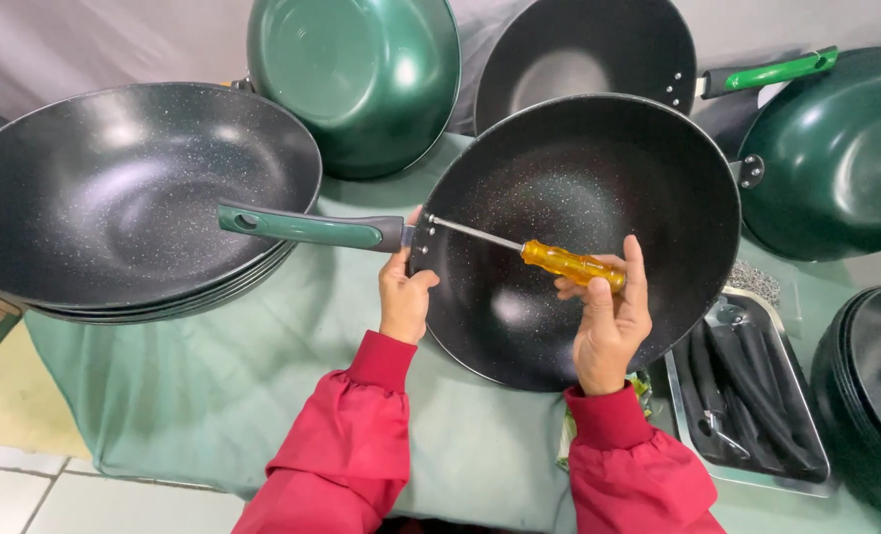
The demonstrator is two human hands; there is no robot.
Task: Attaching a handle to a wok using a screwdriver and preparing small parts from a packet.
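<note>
From the head camera, the right hand point(610, 321) is closed around the amber handle of a screwdriver point(571, 265), thumb and fingers wrapped, index finger raised alongside; the steel shaft runs across the inside of a black speckled wok point(579, 198) with its tip at the rim where the green handle point(307, 227) joins. The left hand point(404, 297) grips that rim at the joint, fingers curled over the edge. This wok sits near the middle of the green cloth-covered table point(213, 386). At the left edge stands one stack of black woks point(124, 198). Along the far edge lean three more woks: two green-backed, one black-faced with a green handle. At the right edge lie a metal tray point(747, 396) of dark handles and another stack of pans point(876, 386).
</note>
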